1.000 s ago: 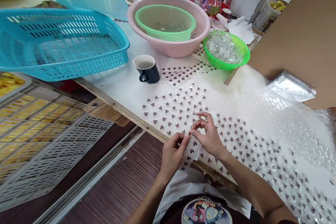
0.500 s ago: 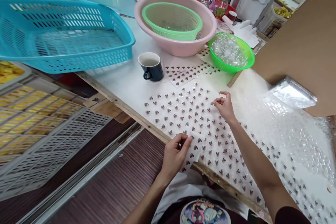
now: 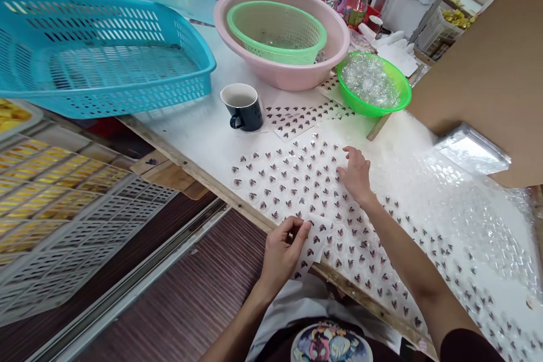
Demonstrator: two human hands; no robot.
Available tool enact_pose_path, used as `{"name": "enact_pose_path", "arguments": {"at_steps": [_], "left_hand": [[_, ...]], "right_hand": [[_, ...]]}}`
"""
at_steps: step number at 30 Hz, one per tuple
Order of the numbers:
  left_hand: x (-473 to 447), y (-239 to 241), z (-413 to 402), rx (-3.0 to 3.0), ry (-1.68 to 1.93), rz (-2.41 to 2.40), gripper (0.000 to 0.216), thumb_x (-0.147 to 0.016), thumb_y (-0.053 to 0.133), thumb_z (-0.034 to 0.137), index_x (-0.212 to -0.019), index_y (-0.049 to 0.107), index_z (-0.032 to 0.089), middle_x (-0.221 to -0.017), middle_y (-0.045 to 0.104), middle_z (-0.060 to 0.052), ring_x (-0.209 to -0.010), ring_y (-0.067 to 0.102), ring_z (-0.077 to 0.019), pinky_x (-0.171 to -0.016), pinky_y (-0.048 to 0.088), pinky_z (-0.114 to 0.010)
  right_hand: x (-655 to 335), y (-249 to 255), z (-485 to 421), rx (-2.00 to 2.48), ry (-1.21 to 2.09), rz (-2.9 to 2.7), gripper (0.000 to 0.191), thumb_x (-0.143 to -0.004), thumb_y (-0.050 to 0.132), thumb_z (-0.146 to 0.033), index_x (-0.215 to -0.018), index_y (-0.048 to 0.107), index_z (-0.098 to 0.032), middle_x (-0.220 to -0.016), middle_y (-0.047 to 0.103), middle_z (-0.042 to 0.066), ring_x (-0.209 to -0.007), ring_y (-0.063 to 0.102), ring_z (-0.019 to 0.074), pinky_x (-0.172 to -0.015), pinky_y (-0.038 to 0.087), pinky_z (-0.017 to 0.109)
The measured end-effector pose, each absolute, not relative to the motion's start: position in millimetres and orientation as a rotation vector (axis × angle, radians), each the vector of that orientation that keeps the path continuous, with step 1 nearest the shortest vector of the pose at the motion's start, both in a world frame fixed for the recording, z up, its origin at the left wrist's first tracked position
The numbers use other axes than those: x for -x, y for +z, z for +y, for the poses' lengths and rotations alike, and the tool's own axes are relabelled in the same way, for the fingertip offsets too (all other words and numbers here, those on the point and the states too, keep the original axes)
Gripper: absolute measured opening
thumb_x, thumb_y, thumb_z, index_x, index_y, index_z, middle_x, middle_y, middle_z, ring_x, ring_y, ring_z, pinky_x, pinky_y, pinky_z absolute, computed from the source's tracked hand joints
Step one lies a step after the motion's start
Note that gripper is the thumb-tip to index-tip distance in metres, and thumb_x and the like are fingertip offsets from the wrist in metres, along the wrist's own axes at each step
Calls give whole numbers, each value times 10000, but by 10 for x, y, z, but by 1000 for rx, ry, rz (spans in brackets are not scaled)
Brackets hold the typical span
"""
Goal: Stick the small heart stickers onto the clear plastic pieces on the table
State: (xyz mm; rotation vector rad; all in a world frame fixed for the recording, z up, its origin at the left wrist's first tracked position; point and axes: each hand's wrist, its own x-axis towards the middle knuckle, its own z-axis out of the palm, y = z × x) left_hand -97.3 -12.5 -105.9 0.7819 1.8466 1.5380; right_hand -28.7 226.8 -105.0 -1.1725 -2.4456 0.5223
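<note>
Rows of small clear domes with dark printed pictures cover the white table top. My left hand pinches the corner of a small sticker sheet at the table's near edge. My right hand rests on the rows farther in, fingers bent down with the fingertips pressing on a dome; I cannot make out anything held in it. A green bowl of clear glass domes stands behind my right hand.
A dark mug stands left of more sticker sheets. Behind are a pink basin holding a green strainer, a blue basket, a cardboard panel and a clear packet. Grey crates sit at left.
My right hand left the left hand, reached out over the rows, then came down onto the domes. The left hand stayed on the sheet.
</note>
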Motion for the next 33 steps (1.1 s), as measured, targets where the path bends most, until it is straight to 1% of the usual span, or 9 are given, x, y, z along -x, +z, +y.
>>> {"name": "enact_pose_path", "arguments": {"at_steps": [4, 8, 11, 15, 20, 23, 26, 30, 33], "left_hand": [[982, -1064, -129, -794, 1529, 1826, 298, -899, 600, 417, -716, 597, 182, -614, 509, 28, -549, 430, -114, -522, 347, -224], [983, -1069, -133, -792, 1537, 1824, 306, -902, 596, 424, -710, 580, 186, -606, 479, 33, -541, 403, -113, -518, 332, -228], [982, -1066, -131, -797, 1545, 1820, 312, -904, 589, 434, -712, 575, 188, -613, 479, 29, -546, 402, -116, -514, 326, -229], [979, -1063, -128, -790, 1538, 1826, 317, -896, 599, 443, -706, 572, 191, -600, 462, 34, -534, 386, -114, -502, 318, -229], [975, -1052, -125, -783, 1540, 1816, 292, -899, 603, 415, -715, 581, 189, -612, 484, 32, -546, 400, -113, -513, 330, -228], [979, -1044, -122, -785, 1551, 1817, 286, -895, 607, 400, -705, 580, 189, -609, 475, 34, -545, 394, -112, -517, 329, -228], [984, -1048, -124, -764, 1573, 1800, 279, -891, 615, 395, -708, 588, 187, -616, 481, 32, -556, 401, -115, -517, 329, -226], [969, -1059, -136, -673, 1625, 1751, 325, -891, 622, 410, -666, 557, 185, -579, 435, 42, -526, 365, -104, -490, 301, -223], [941, -1065, -140, -597, 1683, 1743, 343, -886, 628, 414, -647, 543, 183, -558, 419, 48, -503, 338, -95, -468, 280, -219]], "right_hand": [[92, -927, 2357, 1213, 543, -2288, 213, -832, 567, -293, -1022, 614, -208, -1142, 575, 123, -1082, 511, 284, -956, 368, 457], [-116, -898, 2418, 1269, 992, -2187, 184, -795, 601, -384, -818, 627, -204, -881, 645, 66, -773, 541, 199, -785, 449, 376], [-151, -948, 2411, 1298, 1219, -2131, 195, -746, 628, -391, -770, 632, -198, -765, 655, 38, -679, 540, 171, -672, 453, 325], [-82, -1014, 2385, 1361, 1146, -2199, 156, -740, 599, -352, -750, 638, -201, -752, 670, 28, -677, 568, 171, -676, 453, 323], [10, -1041, 2326, 1358, 851, -2436, 53, -773, 555, -220, -758, 606, -213, -760, 658, 8, -731, 575, 184, -888, 395, 424], [52, -1025, 2300, 1334, 536, -2583, 135, -787, 559, -165, -908, 606, -201, -874, 645, 57, -854, 579, 236, -912, 357, 455], [70, -937, 2233, 1327, 457, -2575, 163, -809, 573, -161, -963, 616, -196, -1001, 613, 104, -974, 563, 276, -913, 363, 459], [7, -686, 1887, 1168, 838, -2460, 138, -924, 543, -301, -908, 647, -213, -1026, 621, 90, -958, 573, 238, -886, 419, 426], [-80, -510, 1510, 861, 1325, -2509, 196, -893, 631, -395, -1004, 650, -235, -1027, 657, 50, -862, 583, 186, -789, 464, 346]]}}
